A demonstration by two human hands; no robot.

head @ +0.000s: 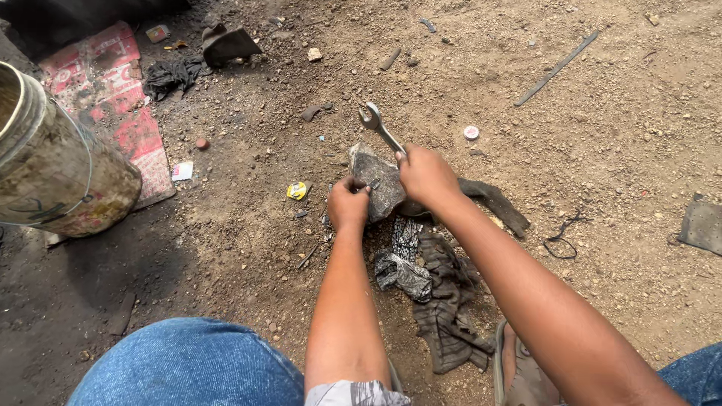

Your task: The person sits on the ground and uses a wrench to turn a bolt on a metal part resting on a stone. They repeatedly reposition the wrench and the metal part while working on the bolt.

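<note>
A person crouches over dirt ground. The right hand [426, 174] grips a spanner [378, 128], fingers wrapped round its handle, its open end pointing up and away. The left hand [348, 203] is curled against the near edge of a grey stone [380, 180], which lies mid-frame on dark rags [444, 293]. A grimy bucket [56, 169] stands well apart at the left edge. Bare, pebbly ground lies open to the right.

Grey wrench [378, 126] upright over a dark, perhaps stone, block [380, 183] on dirt
</note>
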